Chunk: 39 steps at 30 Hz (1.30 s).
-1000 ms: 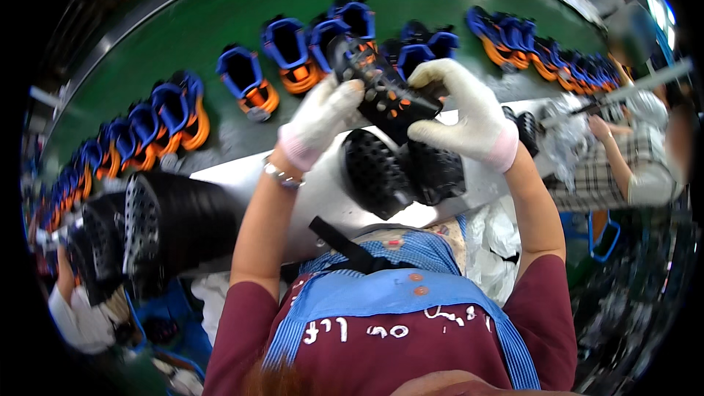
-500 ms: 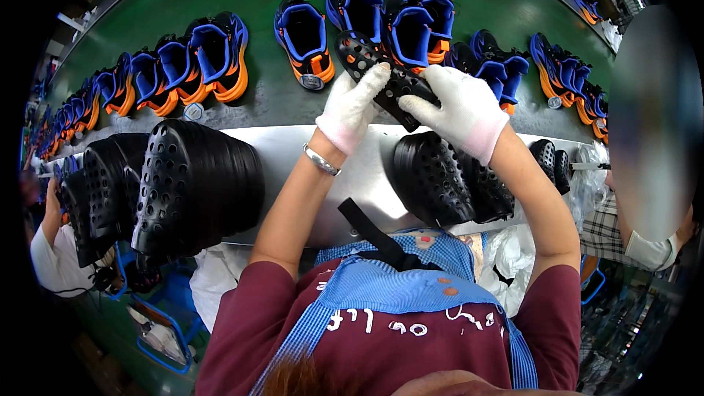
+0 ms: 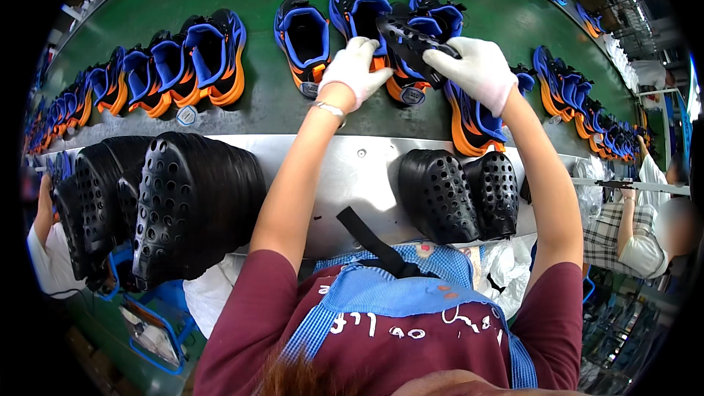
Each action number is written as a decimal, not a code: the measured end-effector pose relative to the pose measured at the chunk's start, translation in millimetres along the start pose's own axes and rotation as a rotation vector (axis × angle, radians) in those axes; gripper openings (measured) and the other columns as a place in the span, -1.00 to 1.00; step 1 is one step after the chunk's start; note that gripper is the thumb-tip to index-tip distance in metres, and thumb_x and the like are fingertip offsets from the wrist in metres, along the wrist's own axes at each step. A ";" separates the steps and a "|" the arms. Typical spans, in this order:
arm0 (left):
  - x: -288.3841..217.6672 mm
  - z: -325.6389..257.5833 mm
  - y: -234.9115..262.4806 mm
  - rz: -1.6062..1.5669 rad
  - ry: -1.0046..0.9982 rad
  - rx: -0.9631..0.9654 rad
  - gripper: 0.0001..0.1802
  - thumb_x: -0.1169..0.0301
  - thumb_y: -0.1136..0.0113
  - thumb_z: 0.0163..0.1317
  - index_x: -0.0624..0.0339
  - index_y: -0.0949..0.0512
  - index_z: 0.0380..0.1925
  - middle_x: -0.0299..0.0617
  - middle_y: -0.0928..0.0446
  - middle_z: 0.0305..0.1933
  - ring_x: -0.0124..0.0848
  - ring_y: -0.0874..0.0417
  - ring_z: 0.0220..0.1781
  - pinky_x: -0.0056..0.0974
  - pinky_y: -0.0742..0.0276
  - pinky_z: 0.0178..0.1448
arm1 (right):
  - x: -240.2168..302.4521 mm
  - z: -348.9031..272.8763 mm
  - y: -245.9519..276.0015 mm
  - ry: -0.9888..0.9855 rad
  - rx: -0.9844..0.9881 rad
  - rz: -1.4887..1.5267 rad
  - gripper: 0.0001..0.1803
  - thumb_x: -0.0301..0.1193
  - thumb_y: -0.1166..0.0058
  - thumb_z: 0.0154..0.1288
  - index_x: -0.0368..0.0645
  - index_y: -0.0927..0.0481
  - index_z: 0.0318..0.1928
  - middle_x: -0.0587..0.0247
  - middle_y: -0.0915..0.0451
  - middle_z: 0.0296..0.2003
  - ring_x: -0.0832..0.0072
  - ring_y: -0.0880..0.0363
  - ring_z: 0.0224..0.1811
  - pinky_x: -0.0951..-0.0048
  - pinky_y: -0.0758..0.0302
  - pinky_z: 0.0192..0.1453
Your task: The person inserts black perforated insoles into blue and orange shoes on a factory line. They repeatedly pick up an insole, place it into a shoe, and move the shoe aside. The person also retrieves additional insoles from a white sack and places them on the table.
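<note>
Evidently the handling of this one piece is only partway through: the black perforated piece (image 3: 402, 38) is in the right hand (image 3: 480, 73), whose thumb and fingers are clamped on its near end, and it hangs aslant over the blue-lined shoes, not set down anywhere. The left hand (image 3: 352, 73) is curled at the heel of a middle shoe (image 3: 361, 9), apart from the right (whether its fingers grip that shoe, I cannot tell). Plenty looks left to handle, since a big stack (image 3: 205, 191) of similar black pieces lies to the left on the metal ledge (image 3: 356, 169), with two smaller stacks, one (image 3: 436, 198) beside the other (image 3: 497, 194), to the right. Shoes line the green surface (image 3: 257, 37) on both sides; the near-left shoe (image 3: 304, 37) is too dark inside to say what is done there, and one orange-soled shoe (image 3: 473, 128) sits nearer the ledge.
</note>
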<state>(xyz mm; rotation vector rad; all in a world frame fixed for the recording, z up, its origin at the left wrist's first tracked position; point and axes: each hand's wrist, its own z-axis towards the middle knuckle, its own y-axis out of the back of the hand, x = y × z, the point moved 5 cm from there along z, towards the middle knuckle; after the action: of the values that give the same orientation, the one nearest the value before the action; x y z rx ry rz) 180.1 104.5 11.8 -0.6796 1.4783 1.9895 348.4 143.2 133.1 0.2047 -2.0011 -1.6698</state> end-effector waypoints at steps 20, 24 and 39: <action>2.7 -4.5 -25.0 0.233 0.246 0.512 -0.64 0.14 -0.07 0.21 0.13 -0.67 -0.20 0.06 -0.65 -0.12 -0.02 -0.66 -0.06 -0.05 -0.57 0.04 | 64.9 102.3 -115.6 -0.003 0.422 -0.165 -0.66 -0.26 -0.12 0.19 -0.20 -0.69 -0.11 -0.09 -0.67 -0.15 0.06 -0.65 -0.07 0.22 -0.60 0.03; 6.8 -8.1 -28.6 0.248 0.297 0.573 -0.65 0.13 -0.10 0.17 0.12 -0.68 -0.23 0.05 -0.66 -0.15 -0.02 -0.67 -0.08 -0.07 -0.58 0.03 | 60.4 107.9 -129.3 0.027 0.349 -0.151 -0.72 -0.41 -0.09 0.20 -0.22 -0.69 -0.11 -0.08 -0.66 -0.11 0.05 -0.67 -0.09 0.21 -0.62 -0.03; -2.6 3.6 -20.5 0.299 0.266 0.476 -0.58 0.06 -0.02 0.14 0.14 -0.70 -0.31 0.10 -0.64 -0.22 0.05 -0.66 -0.12 -0.03 -0.56 0.01 | 16.2 38.5 -46.7 0.253 0.298 -0.130 -0.55 -0.11 0.09 0.25 -0.21 -0.68 -0.18 -0.10 -0.65 -0.14 0.04 -0.63 -0.06 0.14 -0.55 0.04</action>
<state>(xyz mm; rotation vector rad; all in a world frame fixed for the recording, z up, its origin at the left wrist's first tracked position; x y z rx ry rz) 196.0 112.3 0.6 -0.5513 2.2272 1.6869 306.4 159.1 89.4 0.6321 -2.0654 -1.3335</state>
